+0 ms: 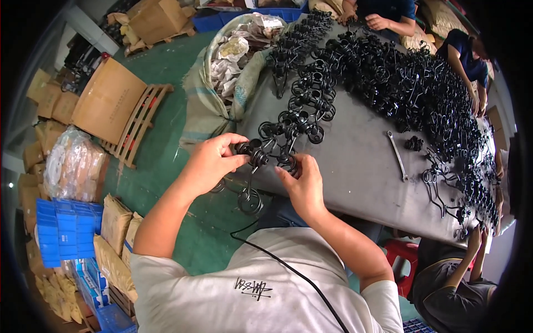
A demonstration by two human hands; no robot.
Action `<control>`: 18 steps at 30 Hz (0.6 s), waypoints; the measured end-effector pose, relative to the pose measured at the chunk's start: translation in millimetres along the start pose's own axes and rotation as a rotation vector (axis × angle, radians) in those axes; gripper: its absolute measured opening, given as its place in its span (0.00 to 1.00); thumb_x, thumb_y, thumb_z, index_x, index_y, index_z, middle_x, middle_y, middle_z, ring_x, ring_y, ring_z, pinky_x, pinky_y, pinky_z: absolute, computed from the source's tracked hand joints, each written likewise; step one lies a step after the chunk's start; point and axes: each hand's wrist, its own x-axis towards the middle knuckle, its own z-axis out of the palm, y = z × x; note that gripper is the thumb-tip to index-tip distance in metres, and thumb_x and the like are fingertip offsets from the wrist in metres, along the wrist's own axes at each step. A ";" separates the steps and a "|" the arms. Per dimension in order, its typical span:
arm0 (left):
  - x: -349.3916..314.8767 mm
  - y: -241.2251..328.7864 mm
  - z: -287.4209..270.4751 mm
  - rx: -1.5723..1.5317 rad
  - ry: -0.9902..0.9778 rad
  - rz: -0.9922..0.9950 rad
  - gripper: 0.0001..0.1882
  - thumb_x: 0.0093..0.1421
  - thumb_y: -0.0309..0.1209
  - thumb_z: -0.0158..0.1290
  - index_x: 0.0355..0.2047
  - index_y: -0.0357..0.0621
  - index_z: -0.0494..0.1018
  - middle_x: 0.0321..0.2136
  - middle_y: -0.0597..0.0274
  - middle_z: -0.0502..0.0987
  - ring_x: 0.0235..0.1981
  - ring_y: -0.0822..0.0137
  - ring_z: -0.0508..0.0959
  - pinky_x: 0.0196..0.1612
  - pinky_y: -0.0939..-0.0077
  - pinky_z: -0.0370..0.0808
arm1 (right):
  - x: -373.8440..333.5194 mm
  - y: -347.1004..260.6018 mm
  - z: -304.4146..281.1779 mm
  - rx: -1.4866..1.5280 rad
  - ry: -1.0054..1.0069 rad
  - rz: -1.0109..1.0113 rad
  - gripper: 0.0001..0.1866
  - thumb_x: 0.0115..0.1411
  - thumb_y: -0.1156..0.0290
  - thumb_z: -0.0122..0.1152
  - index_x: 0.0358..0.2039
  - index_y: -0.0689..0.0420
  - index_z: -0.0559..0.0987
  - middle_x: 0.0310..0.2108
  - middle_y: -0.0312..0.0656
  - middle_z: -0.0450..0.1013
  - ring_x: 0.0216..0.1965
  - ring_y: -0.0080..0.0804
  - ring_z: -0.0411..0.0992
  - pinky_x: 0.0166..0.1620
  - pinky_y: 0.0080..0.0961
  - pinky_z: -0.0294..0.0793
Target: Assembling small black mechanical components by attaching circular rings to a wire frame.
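Left hand (214,158), right hand (302,180); both pinching black wire piece (266,158)

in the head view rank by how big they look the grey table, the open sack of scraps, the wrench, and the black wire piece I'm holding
1. grey table
2. open sack
3. black wire piece, held by left hand and right hand
4. wrench, though farther away

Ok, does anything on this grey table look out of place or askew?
One thing: a silver metal wrench lies alone on the bare grey table, apart from the heaped black wire scroll pieces. The black wire piece held by the left hand and right hand overhangs the table edge.
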 end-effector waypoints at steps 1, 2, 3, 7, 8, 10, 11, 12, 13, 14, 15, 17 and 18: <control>2.8 -3.5 -2.7 0.037 -0.022 0.032 0.21 0.59 0.29 0.63 0.53 0.42 0.77 0.21 0.70 0.75 0.23 0.81 0.72 0.26 0.81 0.67 | -2.7 -0.2 4.7 0.011 0.020 -0.017 0.24 0.55 0.66 0.74 0.45 0.65 0.73 0.39 0.48 0.70 0.31 0.36 0.70 0.37 0.33 0.74; 5.7 -5.4 -4.8 0.074 -0.044 0.065 0.21 0.59 0.28 0.63 0.53 0.43 0.77 0.21 0.71 0.75 0.22 0.82 0.71 0.24 0.83 0.65 | -4.0 -0.2 7.9 0.023 0.041 -0.035 0.24 0.55 0.66 0.74 0.45 0.65 0.73 0.38 0.47 0.70 0.30 0.36 0.70 0.37 0.33 0.74; 7.9 -5.1 -7.0 0.074 -0.050 0.063 0.21 0.59 0.28 0.63 0.53 0.43 0.77 0.21 0.71 0.75 0.22 0.82 0.71 0.24 0.83 0.65 | -3.8 -1.0 9.3 0.061 0.042 0.002 0.23 0.55 0.66 0.74 0.44 0.65 0.73 0.36 0.46 0.69 0.30 0.35 0.68 0.36 0.33 0.73; 13.7 14.0 -24.5 0.174 -0.059 0.072 0.20 0.59 0.28 0.63 0.52 0.45 0.78 0.20 0.72 0.75 0.22 0.82 0.71 0.24 0.82 0.65 | 6.4 -8.6 -3.4 0.117 0.065 0.061 0.22 0.55 0.66 0.75 0.40 0.64 0.73 0.31 0.42 0.68 0.28 0.28 0.66 0.33 0.28 0.70; 15.1 19.3 -28.9 0.140 -0.062 0.057 0.19 0.59 0.28 0.63 0.51 0.45 0.79 0.19 0.72 0.74 0.21 0.83 0.71 0.25 0.82 0.65 | 9.3 -12.6 -5.2 0.114 0.062 0.064 0.22 0.55 0.66 0.75 0.40 0.64 0.73 0.31 0.42 0.68 0.28 0.28 0.66 0.33 0.28 0.70; 19.6 24.5 -36.1 0.112 -0.082 0.047 0.19 0.59 0.28 0.63 0.51 0.44 0.79 0.19 0.73 0.74 0.21 0.83 0.69 0.25 0.82 0.65 | 11.2 -24.2 -9.6 0.260 -0.015 0.236 0.21 0.55 0.65 0.75 0.38 0.65 0.73 0.27 0.38 0.67 0.25 0.24 0.64 0.30 0.26 0.68; 21.2 25.0 -40.4 0.142 -0.103 0.065 0.19 0.59 0.28 0.63 0.51 0.44 0.79 0.19 0.73 0.73 0.20 0.83 0.69 0.25 0.82 0.65 | 9.6 -27.5 0.0 0.343 -0.017 0.238 0.21 0.56 0.65 0.74 0.36 0.64 0.72 0.23 0.35 0.65 0.24 0.22 0.62 0.28 0.25 0.66; 21.1 26.4 -43.9 0.171 -0.123 0.084 0.19 0.58 0.28 0.63 0.51 0.43 0.79 0.19 0.73 0.73 0.20 0.82 0.68 0.25 0.82 0.64 | 3.7 -35.7 5.5 0.346 -0.053 0.313 0.21 0.56 0.64 0.75 0.35 0.64 0.71 0.25 0.36 0.66 0.25 0.24 0.62 0.29 0.26 0.67; 21.2 33.3 -45.0 0.218 -0.141 0.067 0.19 0.58 0.27 0.64 0.51 0.42 0.79 0.19 0.73 0.72 0.20 0.82 0.67 0.25 0.81 0.64 | 0.6 -36.2 13.7 0.293 -0.016 0.248 0.22 0.56 0.64 0.75 0.36 0.64 0.71 0.26 0.37 0.65 0.26 0.24 0.62 0.30 0.26 0.67; 22.5 35.9 -45.0 0.216 -0.140 0.069 0.19 0.58 0.27 0.64 0.51 0.42 0.79 0.19 0.73 0.72 0.20 0.82 0.67 0.25 0.81 0.64 | -3.4 -32.7 22.2 0.240 0.014 0.183 0.22 0.56 0.64 0.75 0.36 0.64 0.70 0.28 0.38 0.65 0.27 0.25 0.62 0.31 0.27 0.68; 24.7 37.8 -45.3 0.244 -0.168 0.062 0.19 0.58 0.27 0.64 0.50 0.42 0.79 0.18 0.73 0.72 0.20 0.82 0.67 0.25 0.80 0.64 | -5.6 -25.0 31.2 0.250 0.055 0.147 0.22 0.57 0.64 0.74 0.37 0.63 0.70 0.32 0.40 0.64 0.29 0.27 0.62 0.33 0.28 0.68; 27.4 33.6 -43.9 0.276 -0.196 0.055 0.19 0.58 0.27 0.64 0.50 0.42 0.79 0.18 0.73 0.71 0.21 0.82 0.67 0.25 0.79 0.65 | -15.4 -5.4 43.6 0.211 0.096 0.130 0.22 0.57 0.64 0.74 0.37 0.63 0.69 0.32 0.40 0.63 0.29 0.27 0.61 0.33 0.28 0.68; 30.4 24.5 -40.0 0.291 -0.207 0.102 0.19 0.57 0.27 0.64 0.50 0.42 0.79 0.18 0.73 0.71 0.21 0.81 0.67 0.25 0.78 0.65 | -17.2 3.3 48.6 0.172 0.138 0.113 0.21 0.57 0.65 0.74 0.37 0.63 0.69 0.33 0.40 0.63 0.28 0.28 0.61 0.33 0.29 0.68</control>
